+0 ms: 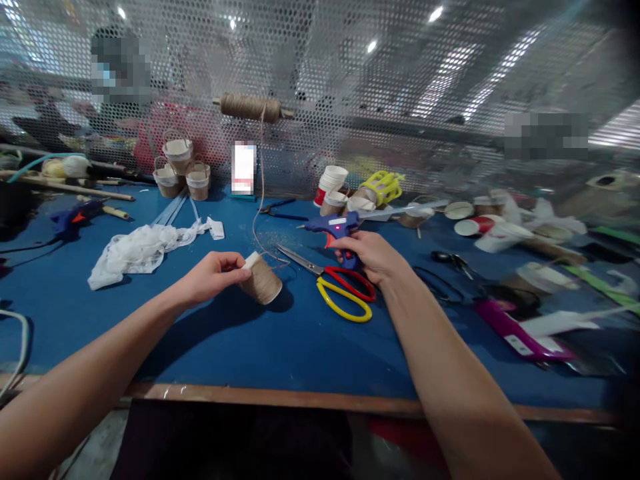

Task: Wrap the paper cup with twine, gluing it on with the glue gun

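Between the thumb and fingers of my left hand (pixel 217 275) is the rim of a small paper cup (pixel 263 280) wrapped in brown twine, tilted over the table. My right hand (pixel 367 253) grips a blue hot glue gun (pixel 333 227) with a lit red light, its nozzle pointing left. Scissors (pixel 345 293) with one red and one yellow handle lie between the hands, blades partly spread. A strand of twine (pixel 261 173) runs down from a spool (pixel 250 107) on the mesh panel towards the cup.
White lace (pixel 135 250) lies left on the blue table (pixel 320 360). Another glue gun (pixel 73 219) rests farther left. Small twine-wrapped buckets (pixel 199 181) and a phone (pixel 244 168) stand at the back. Paper cups (pixel 333 183), keys (pixel 453 261) and a purple packet (pixel 520 333) are on the right.
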